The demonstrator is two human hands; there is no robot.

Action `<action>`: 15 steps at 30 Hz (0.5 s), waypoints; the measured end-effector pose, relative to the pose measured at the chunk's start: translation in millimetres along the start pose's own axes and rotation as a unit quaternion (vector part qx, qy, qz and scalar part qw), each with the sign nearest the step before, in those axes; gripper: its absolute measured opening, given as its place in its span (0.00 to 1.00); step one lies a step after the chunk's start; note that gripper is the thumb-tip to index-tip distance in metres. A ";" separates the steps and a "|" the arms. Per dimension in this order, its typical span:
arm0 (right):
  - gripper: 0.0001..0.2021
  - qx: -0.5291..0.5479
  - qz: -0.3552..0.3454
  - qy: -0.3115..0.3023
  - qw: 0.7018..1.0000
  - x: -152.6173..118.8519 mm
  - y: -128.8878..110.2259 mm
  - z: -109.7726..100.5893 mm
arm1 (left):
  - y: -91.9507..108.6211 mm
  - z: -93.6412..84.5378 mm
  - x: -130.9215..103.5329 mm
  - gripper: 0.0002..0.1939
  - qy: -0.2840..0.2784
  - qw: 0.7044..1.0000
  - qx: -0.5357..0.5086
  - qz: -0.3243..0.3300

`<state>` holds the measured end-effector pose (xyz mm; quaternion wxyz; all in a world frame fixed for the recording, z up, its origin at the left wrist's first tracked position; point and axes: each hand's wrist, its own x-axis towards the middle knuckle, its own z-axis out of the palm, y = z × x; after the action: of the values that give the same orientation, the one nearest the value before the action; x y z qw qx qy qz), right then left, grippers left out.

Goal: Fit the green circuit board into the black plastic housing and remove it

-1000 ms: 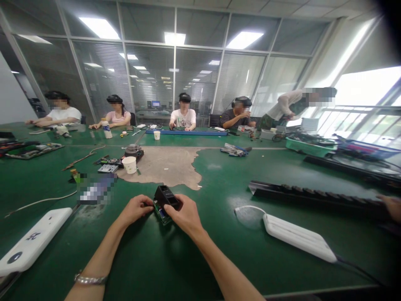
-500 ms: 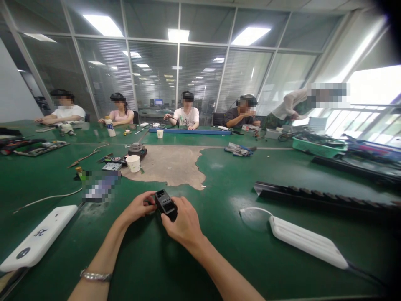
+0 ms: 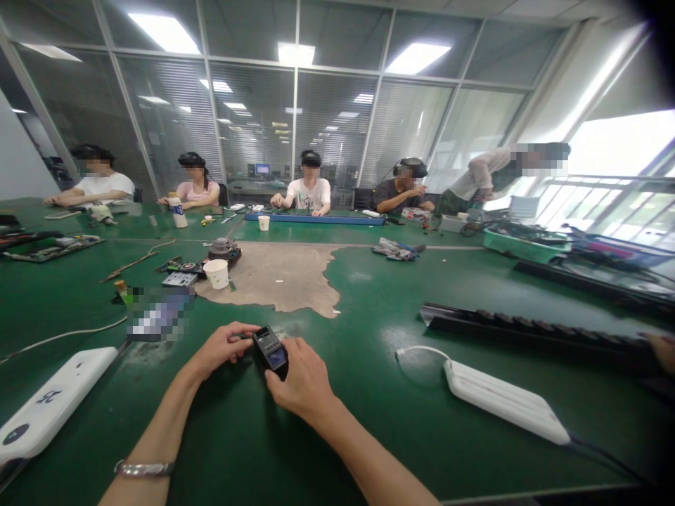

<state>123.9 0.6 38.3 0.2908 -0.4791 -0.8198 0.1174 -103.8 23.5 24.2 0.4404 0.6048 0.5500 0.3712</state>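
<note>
A small black rectangular device (image 3: 271, 349) with a small screen and a row of buttons is held tilted just above the green table (image 3: 363, 429). My right hand (image 3: 303, 376) grips its right side and near end, the thumb along the lower edge. A bluish tint shows on the screen. At the device's upper left, my left hand (image 3: 224, 348) has its index finger stretched to the edge, with the thumb apart and the other fingers loosely bent. Whether the left fingertips press on the device is too small to tell.
White power strips (image 3: 58, 397) lie left and right, the right one (image 3: 506, 400) with a cable. A paper cup (image 3: 216, 274) stands by electronic parts on a brown sheet (image 3: 274, 281). A long black strip (image 3: 506, 330) lies right. Several people sit or stand across the table.
The device and both hands appear slightly further left and a bit lower in view. Its screen has gone from dark to bluish. Part of another person's hand now shows at the right edge.
</note>
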 end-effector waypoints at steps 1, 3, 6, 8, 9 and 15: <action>0.19 0.001 0.002 -0.002 1.000 0.0 0.6 0.1 | 1.0 0.5 -0.3 0.27 0.000 1.000 0.003 0.000; 0.19 0.007 0.003 -0.003 1.000 0.1 2.1 0.1 | 2.6 1.4 -0.5 0.27 -0.001 1.000 0.009 0.001; 0.20 0.025 0.000 -0.006 1.000 0.4 5.2 1.4 | 2.6 2.1 0.5 0.28 -0.009 1.000 0.015 0.001; 0.20 0.036 0.000 -0.007 0.999 0.6 7.1 3.6 | 1.2 2.1 1.5 0.28 -0.015 1.000 0.017 -0.003; 0.19 0.041 0.002 -0.005 0.999 0.8 7.6 4.6 | 0.2 2.0 2.0 0.28 -0.015 1.000 0.018 -0.005; 0.10 0.102 -0.011 0.033 0.994 6.6 2.8 -3.0 | -6.1 2.2 3.6 0.29 -0.006 1.000 0.004 -0.004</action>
<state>125.2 7.4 41.8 0.3666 -0.4413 -0.7989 0.1809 -103.4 26.9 17.5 0.4426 0.6062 0.5517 0.3638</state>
